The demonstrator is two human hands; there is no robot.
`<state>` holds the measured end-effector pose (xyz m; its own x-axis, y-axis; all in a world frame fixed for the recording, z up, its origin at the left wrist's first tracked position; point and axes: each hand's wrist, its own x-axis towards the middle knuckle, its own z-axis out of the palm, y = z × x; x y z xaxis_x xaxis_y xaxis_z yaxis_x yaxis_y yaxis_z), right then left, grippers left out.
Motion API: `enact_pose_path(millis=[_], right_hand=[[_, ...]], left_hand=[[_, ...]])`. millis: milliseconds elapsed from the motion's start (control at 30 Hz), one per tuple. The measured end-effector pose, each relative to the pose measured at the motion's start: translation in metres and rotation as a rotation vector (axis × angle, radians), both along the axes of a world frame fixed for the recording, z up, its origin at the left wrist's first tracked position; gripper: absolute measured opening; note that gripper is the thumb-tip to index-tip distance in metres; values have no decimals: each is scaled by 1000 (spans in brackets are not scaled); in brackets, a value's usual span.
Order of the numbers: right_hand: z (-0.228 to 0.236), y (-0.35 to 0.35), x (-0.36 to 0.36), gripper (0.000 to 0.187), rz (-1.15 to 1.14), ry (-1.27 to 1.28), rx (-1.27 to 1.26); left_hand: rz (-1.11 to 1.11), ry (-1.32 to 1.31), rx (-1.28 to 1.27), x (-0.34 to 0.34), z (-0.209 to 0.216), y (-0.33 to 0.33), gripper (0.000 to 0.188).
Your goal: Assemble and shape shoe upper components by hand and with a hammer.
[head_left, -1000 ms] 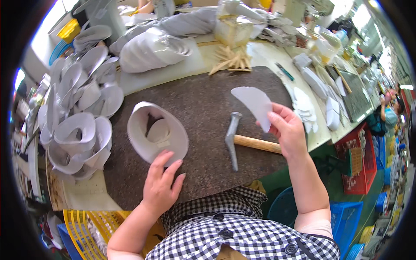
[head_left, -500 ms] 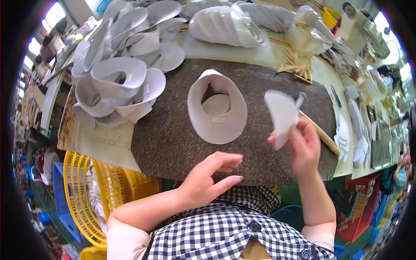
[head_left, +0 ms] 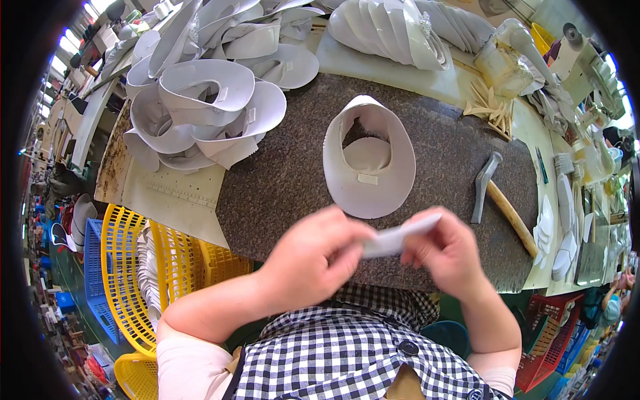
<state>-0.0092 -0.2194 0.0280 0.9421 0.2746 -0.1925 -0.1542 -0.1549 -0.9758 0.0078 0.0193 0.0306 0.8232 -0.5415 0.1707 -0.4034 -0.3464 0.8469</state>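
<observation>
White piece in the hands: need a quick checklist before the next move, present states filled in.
1. White piece held at both ends: ok, left hand at one end, right hand at the other.
2. Full face of the piece in view: not ok, it is seen at a slant, partly covered by fingers.
3. Firmness of the left hand's pinch: cannot tell, the hand is blurred.
4. White shell on the dark slab, opening facing up: ok.
5. Hammer out of both hands: ok, it lies on the slab, right of the shell.
</observation>
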Motion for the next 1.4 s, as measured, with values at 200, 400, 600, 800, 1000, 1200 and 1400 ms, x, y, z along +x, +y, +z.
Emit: enact_pose_path(millis=[200, 400, 600, 800, 1000, 1200, 1400], right_hand=[[7, 14, 54, 14, -105, -398, -152], [-34, 15, 64, 20, -133, -199, -172], [-35, 10, 71, 20, -82, -167, -230], [-25, 16, 75, 18, -82, -121, -275], [-29, 15, 74, 18, -36, -150, -336], [-32, 15, 73, 18, -28, -274, -387], [-30, 15, 73, 19, -15, -288, -398]], left_hand=[[230, -45, -103, 38, 9, -3, 28], [372, 264, -265, 44, -49, -1, 23], [412, 350, -255, 47, -46, -2, 17], [453, 308, -278, 45, -50, -2, 16], [470, 222, -219, 39, -48, -5, 15], [461, 186, -122, 39, -46, -6, 18], [472, 188, -120, 39, -45, -7, 18]])
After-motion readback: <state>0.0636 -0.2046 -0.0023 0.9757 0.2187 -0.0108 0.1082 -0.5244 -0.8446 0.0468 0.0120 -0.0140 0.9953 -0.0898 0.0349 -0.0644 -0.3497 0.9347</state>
